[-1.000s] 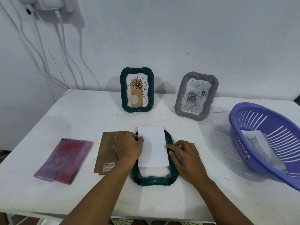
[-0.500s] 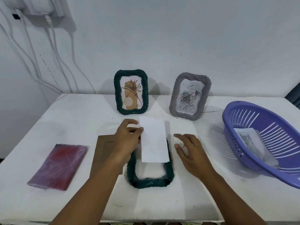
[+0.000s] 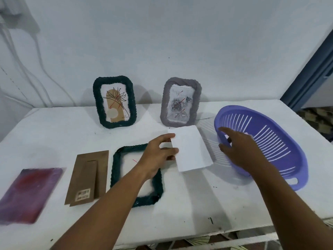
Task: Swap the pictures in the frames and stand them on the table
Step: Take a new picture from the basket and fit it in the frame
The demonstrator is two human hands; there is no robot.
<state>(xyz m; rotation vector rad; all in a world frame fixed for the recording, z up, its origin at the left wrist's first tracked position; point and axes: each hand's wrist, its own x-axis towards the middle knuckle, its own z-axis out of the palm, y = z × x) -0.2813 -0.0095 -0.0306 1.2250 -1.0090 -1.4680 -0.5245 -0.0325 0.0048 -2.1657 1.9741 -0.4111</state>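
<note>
The white picture (image 3: 191, 148), blank side up, is held just above the counter (image 3: 180, 204) between the open dark green frame (image 3: 137, 175) and the purple basket (image 3: 261, 141), pinched at its left edge by the left hand (image 3: 158, 156). It looks thin, light and floppy, likely to bend or crease, so an edge pinch like this one, with the sheet kept level, seems the safest hold. The right hand (image 3: 241, 148) reaches over the basket's near rim with fingers spread and holds nothing; a paper lies inside the basket, mostly hidden. The green frame lies flat near the front edge, its brown backing board (image 3: 88, 177) just to its left and a blurred reddish-purple sheet (image 3: 28, 193) at the front left corner. Two filled frames, one green (image 3: 115, 101) and one grey (image 3: 181, 101), stand along the back edge.
</note>
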